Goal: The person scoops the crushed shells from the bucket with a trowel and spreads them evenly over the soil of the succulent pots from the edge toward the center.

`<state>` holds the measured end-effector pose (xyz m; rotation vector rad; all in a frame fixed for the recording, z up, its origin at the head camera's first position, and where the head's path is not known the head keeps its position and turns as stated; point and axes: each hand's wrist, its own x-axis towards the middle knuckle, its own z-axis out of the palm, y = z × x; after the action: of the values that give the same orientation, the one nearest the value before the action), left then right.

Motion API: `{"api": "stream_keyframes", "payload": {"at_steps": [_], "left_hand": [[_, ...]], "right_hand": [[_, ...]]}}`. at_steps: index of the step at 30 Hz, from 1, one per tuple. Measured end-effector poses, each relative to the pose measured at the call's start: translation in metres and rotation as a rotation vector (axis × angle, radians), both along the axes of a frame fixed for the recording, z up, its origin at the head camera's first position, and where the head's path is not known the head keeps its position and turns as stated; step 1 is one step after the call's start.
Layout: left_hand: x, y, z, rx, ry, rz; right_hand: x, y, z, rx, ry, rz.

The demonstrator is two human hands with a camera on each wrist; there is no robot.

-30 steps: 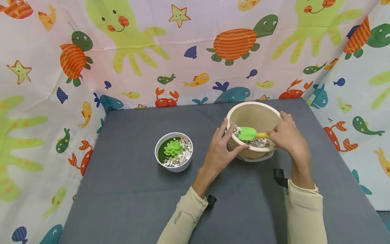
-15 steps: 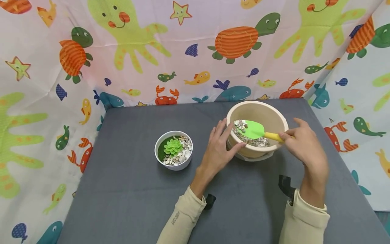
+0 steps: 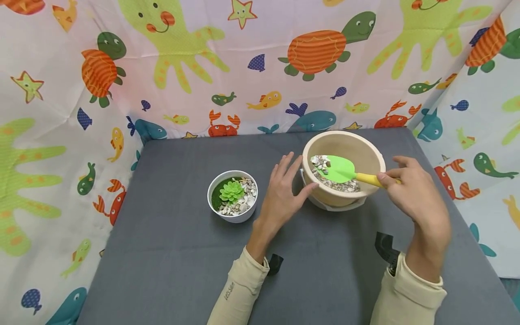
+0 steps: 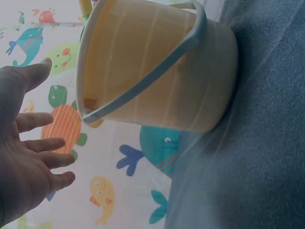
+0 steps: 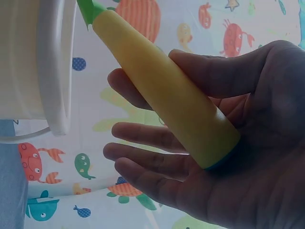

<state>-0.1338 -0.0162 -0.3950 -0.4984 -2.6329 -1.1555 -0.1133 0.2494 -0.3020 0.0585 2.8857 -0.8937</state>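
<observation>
The lime-green scoop [image 3: 344, 171] has pebbles [image 3: 320, 161] on the tip, its yellow handle [image 3: 367, 179] pinched in the right hand [image 3: 418, 196], blade [image 3: 338, 169] poking past the fingers [image 5: 214, 74], left hand [image 3: 280, 194] spread.

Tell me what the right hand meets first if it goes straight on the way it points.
Probably the bucket: in the head view the right hand points at its right side, the scoop reaching over the rim. Depth is unclear; the hand might pass just above.
</observation>
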Motion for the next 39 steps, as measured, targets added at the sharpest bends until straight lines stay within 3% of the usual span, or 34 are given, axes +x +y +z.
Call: {"api": "stream_keyframes", "payload": {"at_steps": [16,39], "left_hand": [[0.004,-0.021,0.002,-0.005,0.009,0.017],[0.011,-0.060,0.005,0.002,0.045,0.098]], "right_hand": [[-0.002,-0.008,0.007,-0.015,0.061,0.080],[-0.018,-0.041,0.013,-0.040,0.038,0.180]]}}
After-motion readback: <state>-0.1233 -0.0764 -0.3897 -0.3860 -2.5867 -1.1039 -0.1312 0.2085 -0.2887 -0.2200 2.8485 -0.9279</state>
